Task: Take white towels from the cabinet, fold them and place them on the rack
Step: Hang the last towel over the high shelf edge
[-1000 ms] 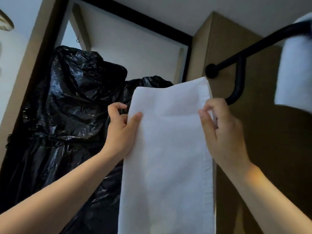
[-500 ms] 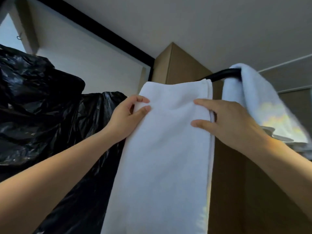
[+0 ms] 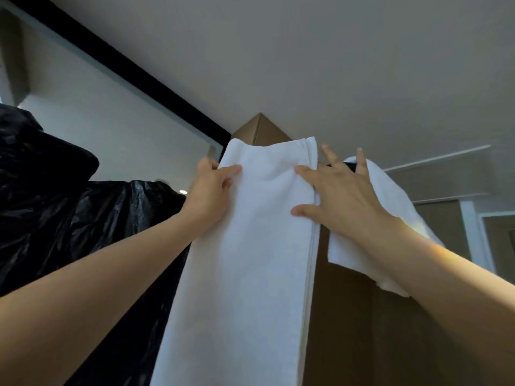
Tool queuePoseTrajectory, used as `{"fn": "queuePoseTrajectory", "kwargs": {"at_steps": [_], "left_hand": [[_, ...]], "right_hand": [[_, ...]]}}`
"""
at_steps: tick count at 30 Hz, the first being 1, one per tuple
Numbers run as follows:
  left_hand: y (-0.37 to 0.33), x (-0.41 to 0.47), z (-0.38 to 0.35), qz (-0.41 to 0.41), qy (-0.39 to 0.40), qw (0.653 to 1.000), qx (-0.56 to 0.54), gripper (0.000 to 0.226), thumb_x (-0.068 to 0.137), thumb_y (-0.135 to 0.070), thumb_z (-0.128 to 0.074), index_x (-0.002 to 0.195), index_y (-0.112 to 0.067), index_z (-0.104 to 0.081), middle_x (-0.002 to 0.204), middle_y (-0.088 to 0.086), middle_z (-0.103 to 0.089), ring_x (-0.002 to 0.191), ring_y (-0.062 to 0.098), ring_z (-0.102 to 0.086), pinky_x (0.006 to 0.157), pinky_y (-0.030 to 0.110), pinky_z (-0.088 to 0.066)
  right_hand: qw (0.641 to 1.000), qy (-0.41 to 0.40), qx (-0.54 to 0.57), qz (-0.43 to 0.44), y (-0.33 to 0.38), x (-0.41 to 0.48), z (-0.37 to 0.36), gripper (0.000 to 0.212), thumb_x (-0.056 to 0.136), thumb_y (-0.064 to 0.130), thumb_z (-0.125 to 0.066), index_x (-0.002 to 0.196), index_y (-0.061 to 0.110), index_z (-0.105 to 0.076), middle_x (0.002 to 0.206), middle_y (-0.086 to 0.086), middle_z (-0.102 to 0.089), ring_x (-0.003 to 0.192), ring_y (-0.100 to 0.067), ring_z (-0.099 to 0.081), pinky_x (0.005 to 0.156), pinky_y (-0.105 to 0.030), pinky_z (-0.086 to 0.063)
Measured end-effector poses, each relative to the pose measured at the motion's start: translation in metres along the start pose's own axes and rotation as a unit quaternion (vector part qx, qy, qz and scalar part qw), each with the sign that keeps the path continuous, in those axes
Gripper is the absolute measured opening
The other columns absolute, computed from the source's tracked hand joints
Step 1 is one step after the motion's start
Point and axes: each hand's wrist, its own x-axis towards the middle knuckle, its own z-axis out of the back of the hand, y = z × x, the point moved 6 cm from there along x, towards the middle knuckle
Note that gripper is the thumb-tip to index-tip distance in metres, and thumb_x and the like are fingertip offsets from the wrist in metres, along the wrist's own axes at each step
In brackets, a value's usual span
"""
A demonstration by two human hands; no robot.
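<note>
Towel (image 3: 250,260), folded into a long strip, hangs between the two hands. The left hand (image 3: 209,196) pinches its upper left edge, thumb in front. The right hand (image 3: 342,201) is spread, thumb and forefinger pressing the towel's right edge. Whether its top lies over the rack (image 3: 350,166) cannot be told. Behind the right hand a second towel (image 3: 390,196) drapes there; black bags (image 3: 69,213) bulge beyond the left hand.

Both bare arms reach up and forward. The left hand (image 3: 210,190) pinches the towel (image 3: 250,260) at its left edge, thumb across the front and fingers curled behind. The right hand (image 3: 344,197) is spread flat, thumb and forefinger lying on the towel's right edge, the other fingers straight and pointing up.
</note>
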Motion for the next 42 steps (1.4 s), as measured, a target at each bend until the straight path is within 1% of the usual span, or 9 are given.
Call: {"fn": "queuePoseTrajectory", "kwargs": {"at_steps": [10,16,20,23,25,28,32,34,42], "left_hand": [[0.002,0.051,-0.068,0.035,-0.019,0.999,-0.033,0.026,0.102,-0.028,-0.042,0.119,-0.016,-0.058,0.109,0.003,-0.04,0.08,0.012,-0.043,0.071,0.021,-0.033],[0.016,0.061,-0.12,0.031,0.066,0.996,-0.049,0.033,0.101,-0.019,-0.042,0.125,-0.012,-0.063,0.116,0.014,-0.054,0.102,0.027,-0.056,0.087,0.024,-0.04],[0.029,0.052,-0.131,0.098,0.091,0.988,-0.082,0.042,0.104,-0.026,-0.028,0.142,-0.023,-0.045,0.137,0.018,-0.041,0.121,0.021,-0.042,0.103,0.023,-0.027],[0.025,0.041,-0.127,0.071,0.078,0.991,-0.083,0.044,0.104,-0.033,-0.027,0.141,-0.018,-0.045,0.135,0.016,-0.05,0.125,0.029,-0.044,0.11,0.038,-0.033],[0.028,0.026,-0.122,0.088,0.069,0.988,-0.105,0.044,0.102,-0.039,-0.033,0.136,-0.015,-0.046,0.126,0.011,-0.057,0.114,0.029,-0.053,0.097,0.042,-0.044],[0.049,-0.007,-0.118,0.202,0.105,0.966,-0.125,0.049,0.094,-0.056,-0.043,0.119,-0.016,-0.053,0.113,0.002,-0.063,0.088,0.013,-0.059,0.067,0.027,-0.041],[0.065,-0.041,-0.117,0.368,0.151,0.858,-0.326,0.054,0.078,-0.056,-0.07,0.104,-0.009,-0.071,0.094,0.005,-0.076,0.087,0.025,-0.071,0.079,0.035,-0.055],[0.062,-0.038,-0.113,0.374,0.12,0.854,-0.342,0.05,0.076,-0.051,-0.075,0.099,-0.006,-0.072,0.092,0.008,-0.076,0.087,0.028,-0.071,0.083,0.038,-0.056],[0.051,-0.03,-0.103,0.383,0.075,0.856,-0.339,0.045,0.082,-0.052,-0.069,0.091,-0.008,-0.066,0.088,0.006,-0.071,0.078,0.023,-0.068,0.056,0.025,-0.046]], "right_hand": [[0.998,0.009,-0.028,-0.056,-0.05,0.058,-0.023,0.082,0.074,0.083,-0.044,0.141,0.036,-0.041,0.154,-0.001,-0.038,0.151,-0.018,-0.007,0.111,-0.066,0.005],[0.992,0.05,-0.029,-0.111,-0.058,0.066,-0.037,0.089,0.067,0.089,-0.045,0.136,0.033,-0.048,0.142,-0.008,-0.049,0.134,-0.03,-0.037,0.107,-0.051,-0.025],[0.993,0.019,-0.04,-0.106,-0.055,0.069,-0.036,0.081,0.072,0.083,-0.049,0.126,0.024,-0.058,0.133,-0.01,-0.054,0.127,-0.029,-0.045,0.097,-0.044,-0.032],[0.994,-0.002,-0.027,-0.107,-0.054,0.071,-0.035,0.074,0.074,0.079,-0.05,0.113,0.018,-0.061,0.119,-0.007,-0.064,0.113,-0.029,-0.057,0.08,-0.038,-0.031],[0.992,-0.003,-0.016,-0.122,-0.056,0.071,-0.035,0.073,0.074,0.077,-0.051,0.113,0.017,-0.061,0.12,-0.008,-0.063,0.113,-0.03,-0.057,0.078,-0.036,-0.031],[0.992,0.002,-0.025,-0.124,-0.054,0.071,-0.035,0.073,0.075,0.077,-0.05,0.114,0.016,-0.061,0.12,-0.008,-0.064,0.114,-0.029,-0.057,0.078,-0.036,-0.031],[0.992,0.023,-0.032,-0.122,-0.052,0.069,-0.032,0.071,0.078,0.075,-0.048,0.112,0.015,-0.061,0.12,-0.009,-0.063,0.115,-0.03,-0.054,0.083,-0.038,-0.034],[0.991,0.04,-0.031,-0.123,-0.052,0.069,-0.03,0.075,0.08,0.075,-0.046,0.12,0.013,-0.06,0.126,-0.012,-0.06,0.121,-0.032,-0.049,0.093,-0.04,-0.037],[0.991,0.03,0.023,-0.125,-0.048,0.042,-0.006,0.073,0.087,0.067,-0.047,0.13,0.008,-0.051,0.14,-0.014,-0.046,0.133,-0.032,-0.037,0.11,-0.049,-0.027]]}}
